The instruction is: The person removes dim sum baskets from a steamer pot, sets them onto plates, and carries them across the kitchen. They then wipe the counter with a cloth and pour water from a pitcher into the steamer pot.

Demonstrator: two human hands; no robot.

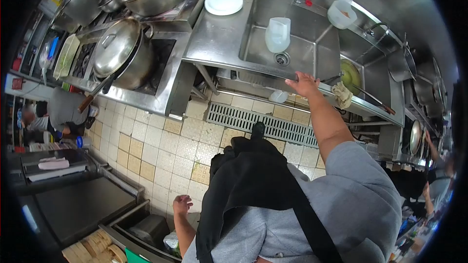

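Note:
My right hand (305, 85) reaches forward to the front edge of the steel sink (312, 53), fingers spread and nothing in them. Inside the basin, a translucent plastic jug (278, 35) lies beside the drain (282, 59). To the right of that hand, a crumpled beige cloth (342, 95) hangs over the sink's rim, close to a pan with greenish liquid (349, 77). My left hand (182, 205) is low at my side, empty, with its fingers loosely curled and apart. It is nearest to an open drawer (146, 229).
White plates (224, 2) sit on the counter left of the basin. A lidded pot (127, 61) stands on the stove, its wooden handle (88, 102) jutting out. Bamboo steamers (92, 249) lie bottom left. A floor grate (263, 122) runs below the sink. Other people are at both sides.

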